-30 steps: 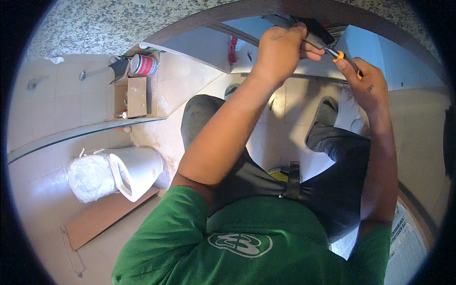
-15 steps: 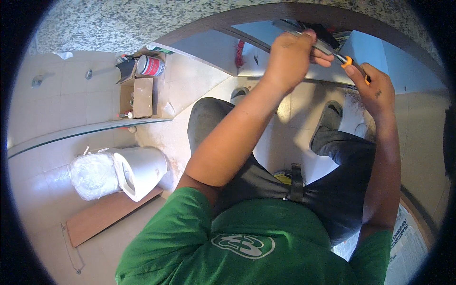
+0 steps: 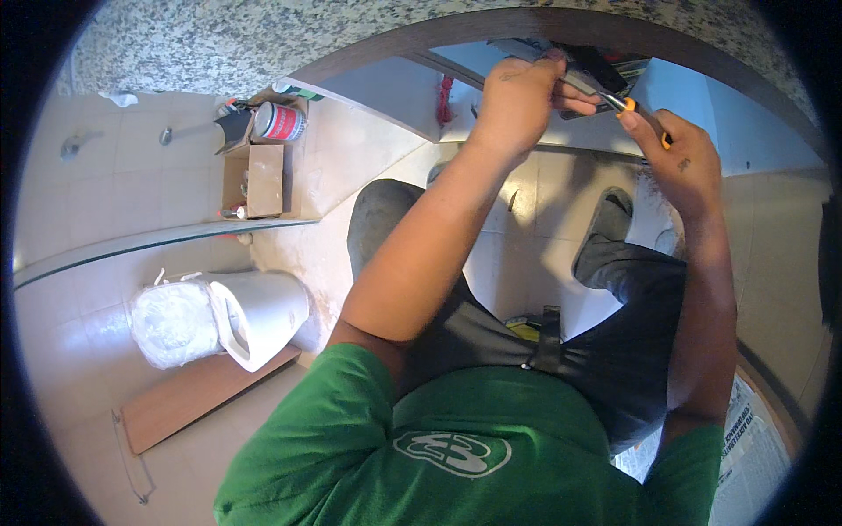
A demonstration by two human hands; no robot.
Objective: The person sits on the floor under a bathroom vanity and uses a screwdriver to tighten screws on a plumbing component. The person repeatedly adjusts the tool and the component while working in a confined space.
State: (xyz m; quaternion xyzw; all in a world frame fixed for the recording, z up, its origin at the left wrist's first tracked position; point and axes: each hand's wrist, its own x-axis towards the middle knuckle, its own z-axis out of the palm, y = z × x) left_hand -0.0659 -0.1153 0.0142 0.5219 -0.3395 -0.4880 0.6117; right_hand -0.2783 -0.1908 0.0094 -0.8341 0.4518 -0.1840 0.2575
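Under the stone counter's front edge, my left hand (image 3: 516, 103) is closed round a long silver metal strip (image 3: 576, 83), whose exact kind I cannot make out. The strip slants from the cabinet opening down toward my right hand (image 3: 682, 162). In my right hand is a screwdriver (image 3: 625, 104) with an orange and black handle. Its shaft points up and left, meeting the strip's near end; whether the tip touches a screw is too small to tell. My left fingers partly hide the strip.
Overhead runs a speckled granite counter (image 3: 202, 44) with a dark wooden edge (image 3: 377, 53). Pale cabinet panels (image 3: 386, 92) flank the opening. At left stand a cardboard box (image 3: 265, 180), a paint can (image 3: 279, 122), a glass panel edge (image 3: 158, 241), a toilet (image 3: 263, 307) and a wooden board (image 3: 197, 399).
Both hands have shifted a little to the left, carrying the metal strip and the screwdriver with them. My grip on each looks the same.
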